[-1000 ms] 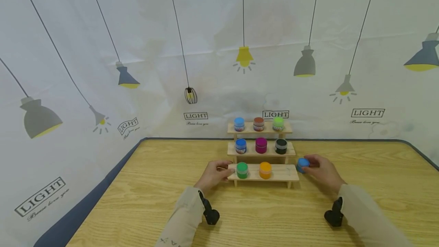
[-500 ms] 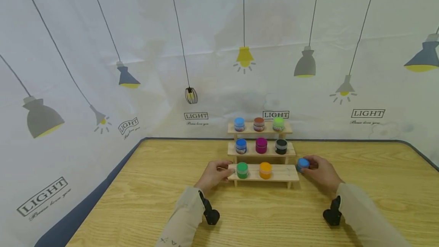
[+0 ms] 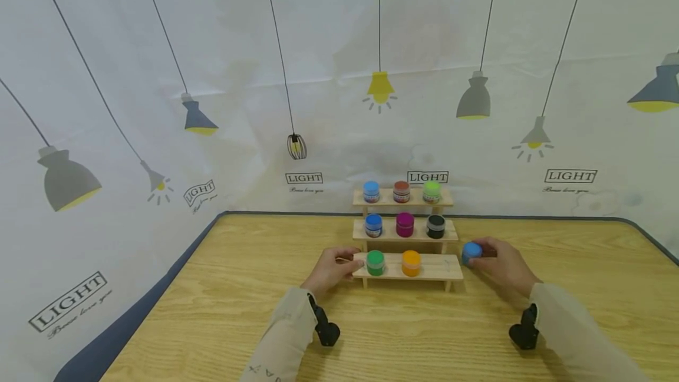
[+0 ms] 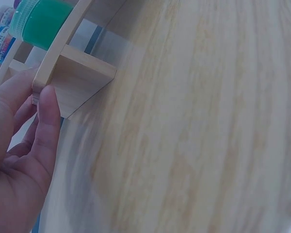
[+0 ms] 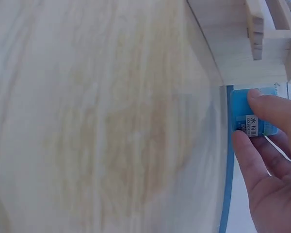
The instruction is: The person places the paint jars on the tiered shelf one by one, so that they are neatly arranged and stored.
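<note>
A three-tier wooden rack (image 3: 436,262) stands near the back of the table. My left hand (image 3: 330,270) pinches the left end of its lowest shelf between thumb and fingers, as the left wrist view also shows. On that shelf sit a green paint jar (image 3: 375,263) and an orange paint jar (image 3: 411,263); its right part is bare. Just right of the rack, my right hand (image 3: 503,265) holds a blue paint jar (image 3: 471,253) between thumb and fingers. In the right wrist view the held blue jar (image 5: 241,104) shows a printed label and is apart from the rack.
The middle shelf bears a blue jar (image 3: 373,225), a magenta jar (image 3: 405,224) and a black jar (image 3: 435,226). On top are light blue (image 3: 371,191), brown (image 3: 401,191) and lime green (image 3: 432,191) jars. A lamp-printed wall sheet (image 3: 339,111) borders the wooden table (image 3: 254,252).
My right hand and the blue jar shift slightly left, then back to the right. The left hand stays on the shelf end, and the rack keeps its place.
</note>
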The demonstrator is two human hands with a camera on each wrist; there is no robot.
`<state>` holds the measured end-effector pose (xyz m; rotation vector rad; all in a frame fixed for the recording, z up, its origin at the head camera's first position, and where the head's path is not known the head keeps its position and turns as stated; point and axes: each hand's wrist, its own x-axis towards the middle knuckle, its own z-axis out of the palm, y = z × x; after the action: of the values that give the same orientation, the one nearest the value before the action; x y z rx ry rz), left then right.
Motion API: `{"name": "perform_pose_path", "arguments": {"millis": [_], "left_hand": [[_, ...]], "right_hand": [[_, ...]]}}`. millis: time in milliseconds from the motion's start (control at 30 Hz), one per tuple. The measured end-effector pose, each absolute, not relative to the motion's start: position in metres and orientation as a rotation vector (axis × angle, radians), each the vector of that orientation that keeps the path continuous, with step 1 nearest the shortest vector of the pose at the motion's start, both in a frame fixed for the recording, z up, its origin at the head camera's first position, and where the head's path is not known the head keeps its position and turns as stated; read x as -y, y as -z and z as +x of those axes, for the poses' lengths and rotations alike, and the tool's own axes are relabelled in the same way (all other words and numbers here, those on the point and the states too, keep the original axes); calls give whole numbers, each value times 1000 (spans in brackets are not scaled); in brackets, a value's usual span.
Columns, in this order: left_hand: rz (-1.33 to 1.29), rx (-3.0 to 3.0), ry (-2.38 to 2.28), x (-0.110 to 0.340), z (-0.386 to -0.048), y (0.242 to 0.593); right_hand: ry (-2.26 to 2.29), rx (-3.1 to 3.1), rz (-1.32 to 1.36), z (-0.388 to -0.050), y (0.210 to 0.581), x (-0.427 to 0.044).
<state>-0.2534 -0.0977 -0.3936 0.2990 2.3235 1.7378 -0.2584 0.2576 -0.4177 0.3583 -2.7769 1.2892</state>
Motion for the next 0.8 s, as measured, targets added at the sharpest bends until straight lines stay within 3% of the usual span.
{"name": "perform_pose_path", "arguments": {"millis": [800], "left_hand": [[293,-2308,-1751,98,-252,393]], "right_hand": [[-1174,2734,543,-236,389,-242]]}}
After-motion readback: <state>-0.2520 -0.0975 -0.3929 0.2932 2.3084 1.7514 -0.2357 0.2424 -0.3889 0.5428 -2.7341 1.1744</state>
